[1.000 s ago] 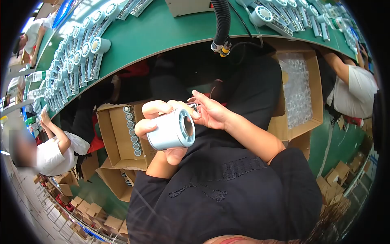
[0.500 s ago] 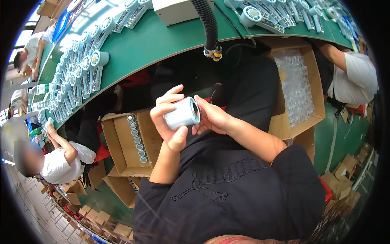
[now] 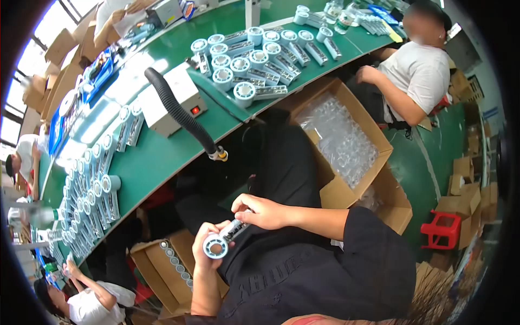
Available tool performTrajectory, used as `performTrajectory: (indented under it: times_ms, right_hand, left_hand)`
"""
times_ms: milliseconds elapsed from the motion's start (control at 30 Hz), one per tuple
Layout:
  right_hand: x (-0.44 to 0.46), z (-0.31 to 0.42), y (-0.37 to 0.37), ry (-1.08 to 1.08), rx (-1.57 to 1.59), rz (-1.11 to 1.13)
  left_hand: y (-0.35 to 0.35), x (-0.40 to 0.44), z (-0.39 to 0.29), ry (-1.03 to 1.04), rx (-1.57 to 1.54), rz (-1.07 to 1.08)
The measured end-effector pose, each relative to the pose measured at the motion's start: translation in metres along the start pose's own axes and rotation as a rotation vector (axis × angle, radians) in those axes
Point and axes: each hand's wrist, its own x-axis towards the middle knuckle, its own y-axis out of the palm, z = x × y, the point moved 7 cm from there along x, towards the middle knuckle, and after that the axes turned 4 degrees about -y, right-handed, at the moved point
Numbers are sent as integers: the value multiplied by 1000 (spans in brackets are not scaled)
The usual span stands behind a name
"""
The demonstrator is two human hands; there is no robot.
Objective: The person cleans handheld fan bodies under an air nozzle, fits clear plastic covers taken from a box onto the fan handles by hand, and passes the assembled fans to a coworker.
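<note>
My left hand [image 3: 203, 250] is closed around the head of a light-blue hair-dryer-like housing [image 3: 208, 246], whose round ring faces up toward me. Its handle slants up to the right, with dark and silvery inner parts showing along an open side. At the handle's far end my right hand [image 3: 261, 212] is closed, fingers bent over the tip. Whether those fingers also pinch a small part is hidden. Both hands are over my lap, in front of my black shirt [image 3: 325, 271].
Rows of similar housings [image 3: 244, 93] lie on the green table [image 3: 146, 181]. A black flexible hose [image 3: 181, 116] hangs from a white box [image 3: 168, 103] over its edge. Cartons flank me: one holds bubble wrap [image 3: 346, 143], another round parts [image 3: 172, 260]. A co-worker [image 3: 414, 76] sits at right.
The view has swung to the right. The housing has turned, so its ring and open handle now show. My right hand has moved from beside the round head to the handle's end.
</note>
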Motion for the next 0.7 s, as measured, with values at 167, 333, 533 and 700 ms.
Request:
performTrajectory:
  times_ms: [167,333,533,700]
  right_hand:
    - [-21,46,5,-152,348,-27]
    - [-83,105,36,-414,-109,142]
    - [-133,156,54,-778,-208,260]
    - [-123,164,50,-767,-235,217]
  left_hand:
    - [37,-14,3,154,177,113]
    - [69,-54,-2,290,403,244]
    - [131,-87,-8,555,492,509]
    - [119,-80,-8,553,459,518]
